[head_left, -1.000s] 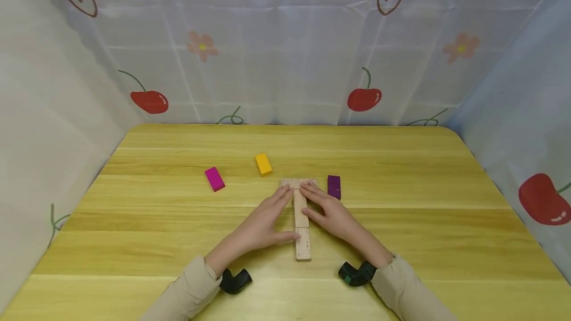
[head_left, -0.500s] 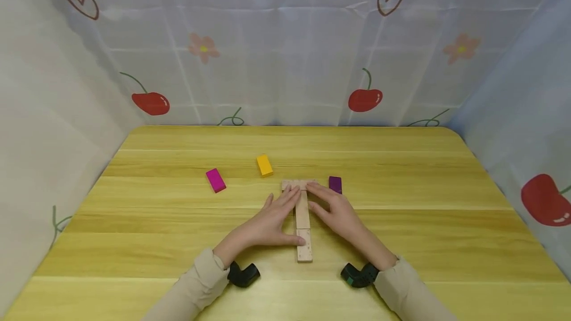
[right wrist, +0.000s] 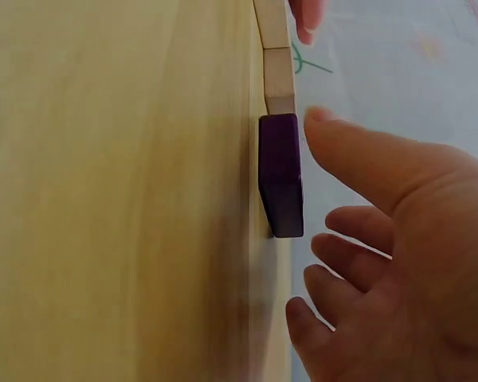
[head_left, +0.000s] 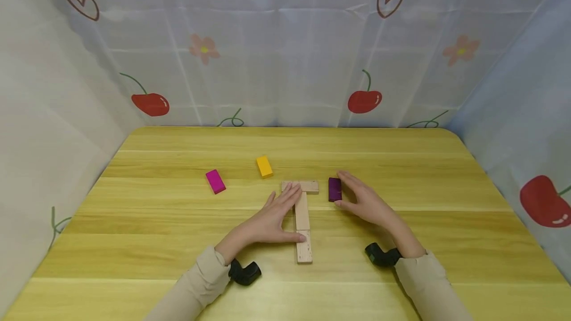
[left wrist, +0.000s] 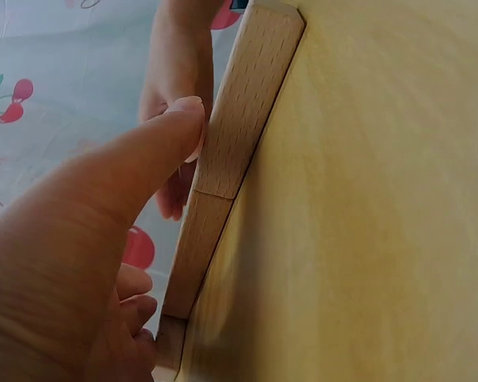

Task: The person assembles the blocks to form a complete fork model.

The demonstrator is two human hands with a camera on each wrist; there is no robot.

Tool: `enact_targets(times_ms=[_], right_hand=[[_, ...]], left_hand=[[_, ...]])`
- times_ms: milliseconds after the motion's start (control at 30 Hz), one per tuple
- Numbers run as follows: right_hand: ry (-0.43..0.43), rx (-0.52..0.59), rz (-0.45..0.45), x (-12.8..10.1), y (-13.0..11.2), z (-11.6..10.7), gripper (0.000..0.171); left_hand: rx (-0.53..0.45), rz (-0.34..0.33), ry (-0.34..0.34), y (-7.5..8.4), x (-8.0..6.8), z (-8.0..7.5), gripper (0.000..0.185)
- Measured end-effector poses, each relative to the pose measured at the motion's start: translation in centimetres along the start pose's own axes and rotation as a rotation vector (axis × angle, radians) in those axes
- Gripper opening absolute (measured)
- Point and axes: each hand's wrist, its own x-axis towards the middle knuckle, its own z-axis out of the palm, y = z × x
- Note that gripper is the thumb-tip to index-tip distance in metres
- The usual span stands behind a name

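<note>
Three plain wooden blocks [head_left: 302,212] lie flat in a T on the yellow table [head_left: 401,162]. My left hand [head_left: 282,214] rests on them with straight fingers, fingertips on the cross block [head_left: 308,187]. In the left wrist view its thumb [left wrist: 167,135] touches the side of the stem block [left wrist: 247,103]. A dark purple block [head_left: 334,189] lies just right of the T. My right hand [head_left: 350,193] curves around it, index finger past the far end, thumb at the near end. In the right wrist view the spread fingers [right wrist: 358,239] stand slightly apart from the purple block [right wrist: 280,175].
A pink block [head_left: 215,181] and a yellow block [head_left: 264,166] lie left of the T, farther back. Cherry-print curtains [head_left: 285,63] close off the table on three sides. Black wrist mounts [head_left: 244,272] sit at both sleeves.
My right hand has left the wooden T and moved right to the purple block. The left hand has stayed on the wooden blocks.
</note>
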Motion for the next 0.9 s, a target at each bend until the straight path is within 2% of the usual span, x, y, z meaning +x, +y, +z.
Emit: enact_targets(times_ms=[300, 900], right_hand=[[-0.039, 0.059, 0.037, 0.2, 0.65, 0.12, 0.074], [0.04, 0.041, 0.029, 0.27, 0.89, 0.36, 0.062]], left_hand=[[-0.015, 0.009, 0.015, -0.51, -0.06, 0.14, 0.102], [-0.035, 0.021, 0.007, -0.69, 0.01, 0.26, 0.102]])
